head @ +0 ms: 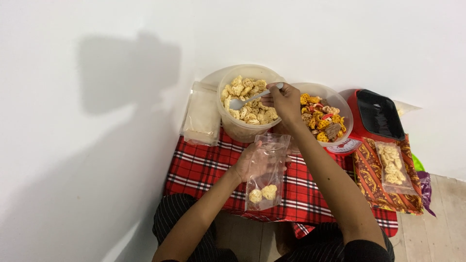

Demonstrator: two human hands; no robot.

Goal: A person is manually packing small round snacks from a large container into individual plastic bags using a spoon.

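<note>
Fingers (279, 94) pinch spoon (252, 98) (left hand (252, 162) cradles bag (266, 172)).

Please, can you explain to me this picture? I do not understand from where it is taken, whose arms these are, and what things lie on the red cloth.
There is one picture, from a camera worn on a person's head, looking down at their own two hands. No machine is here. The left hand holds a clear plastic bag with a few pale crackers at its bottom. The right hand holds a white spoon over a tub of pale crackers. Beside it stands a tub of mixed orange snacks. Both stand at the far edge of a red checked cloth. To the right are a red kitchen scale and a filled bag on a patterned orange cloth.
</note>
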